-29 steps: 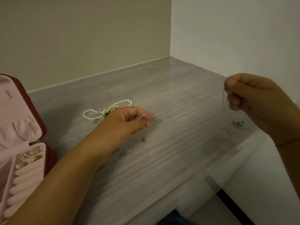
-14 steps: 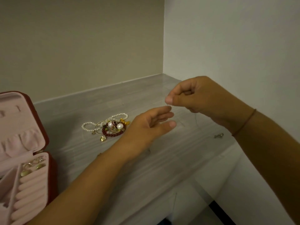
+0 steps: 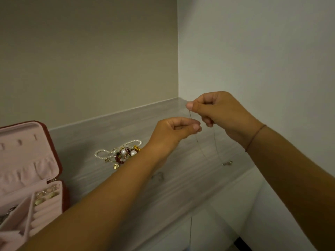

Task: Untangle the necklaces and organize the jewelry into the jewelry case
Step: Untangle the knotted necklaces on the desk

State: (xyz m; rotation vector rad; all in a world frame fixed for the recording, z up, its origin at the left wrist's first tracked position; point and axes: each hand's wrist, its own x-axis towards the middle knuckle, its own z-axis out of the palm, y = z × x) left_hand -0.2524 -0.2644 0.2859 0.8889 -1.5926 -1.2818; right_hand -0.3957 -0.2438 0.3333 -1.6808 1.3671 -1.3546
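Note:
A thin chain necklace (image 3: pixel 215 142) hangs in the air above the grey counter (image 3: pixel 101 134), its clasp end dangling near the counter's right edge. My right hand (image 3: pixel 217 113) pinches the chain at the top between thumb and forefinger. Just below and left of it, my left hand (image 3: pixel 174 129) pinches the same chain. A tangle of pearl and red bead jewelry (image 3: pixel 121 153) lies on the counter behind my left forearm. The red jewelry case (image 3: pixel 54 153) with pink lining stands open at the far left, with small gold pieces in its ring rolls.
Two walls meet in a corner right behind the hands. The counter's front edge runs diagonally at lower right, with white cabinet fronts (image 3: pixel 208 223) below. A small metal piece (image 3: pixel 158 175) lies on the counter beside my left forearm.
My right hand carried the chain from the far right up toward the middle. My left hand rose off the counter, met it, and closed its fingers on the chain. The view tilted upward.

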